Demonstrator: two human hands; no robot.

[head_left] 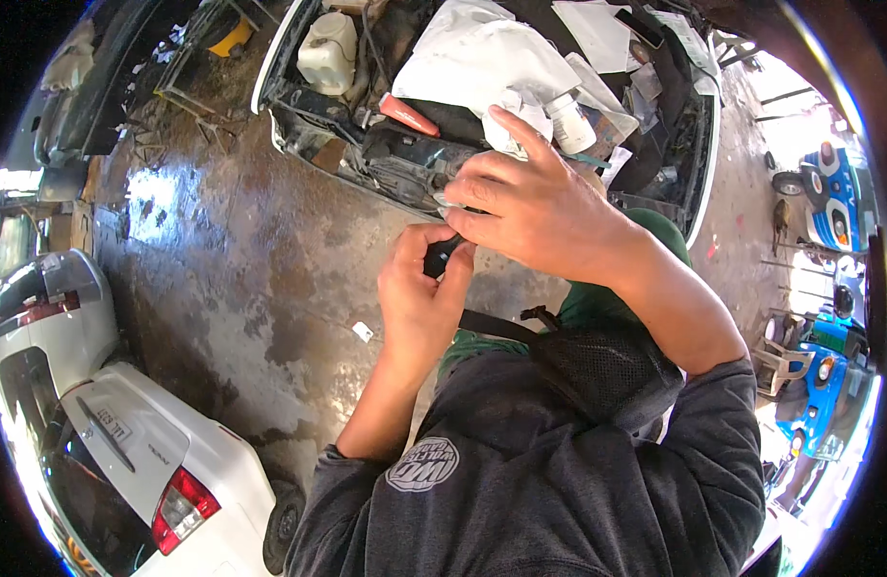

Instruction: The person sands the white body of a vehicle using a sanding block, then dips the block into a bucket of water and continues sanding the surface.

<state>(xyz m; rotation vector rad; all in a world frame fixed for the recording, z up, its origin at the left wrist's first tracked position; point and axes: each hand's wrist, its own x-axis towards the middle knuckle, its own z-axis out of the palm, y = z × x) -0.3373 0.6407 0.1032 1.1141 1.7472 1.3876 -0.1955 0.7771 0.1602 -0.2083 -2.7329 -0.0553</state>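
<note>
My left hand (417, 288) is closed, thumb and fingers pinched together in front of the car's open front end. A small dark patch with a bright glint shows between its thumb and index finger; whether it is a held piece I cannot tell. My right hand (530, 200) reaches over from the right, its fingertips meeting those of the left. Its thumb and fingers are closed on something small, mostly hidden, and its index finger points up. Just beyond lie a red tube (408, 114), a white bottle (570, 123) and a crumpled white wad (513, 121).
A white cloth (482, 53) covers part of the engine bay, near a white plastic tank (327, 55), a phone (640, 28) and papers (593, 34). A white car (174, 462) stands at left, blue vehicles (828, 197) at right. The floor (213, 260) is wet and stained.
</note>
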